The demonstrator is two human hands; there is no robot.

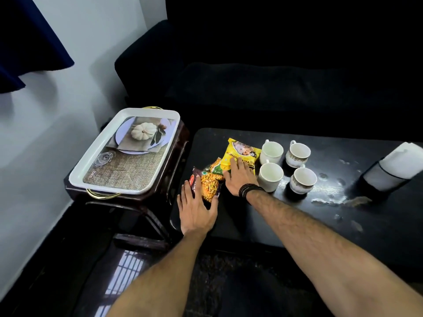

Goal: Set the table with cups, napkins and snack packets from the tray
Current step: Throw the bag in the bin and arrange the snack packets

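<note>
**Snack packets laid beside four cups on dark bench**

Seen from above: black bench point(286, 216) carrying four white cups point(271, 152) in a two-by-two cluster, handles turned away from the camera. Just left of the cups, a yellow snack packet point(240, 152), long axis running from the near side toward the far side, printed top end pointing near. Left and nearer again, a dark packet with orange contents point(207, 185), long axis similarly near-to-far, tilted slightly left, overlapping a green-and-orange packet point(215, 167) wedged between the two. Right hand point(240, 179), black cord bands at the wrist, spread flat with fingers open on the yellow packet's near end. Left hand point(198, 210) open, palm down, fingers splayed over the dark packet's near end, gripping nothing. Right of the cups, well apart, a dark holder with white napkins point(393, 170). Left of the cups, beyond the packets, white tray point(96, 161) with gold handles and a printed pumpkin scene, on a separate small dark stand.
</note>
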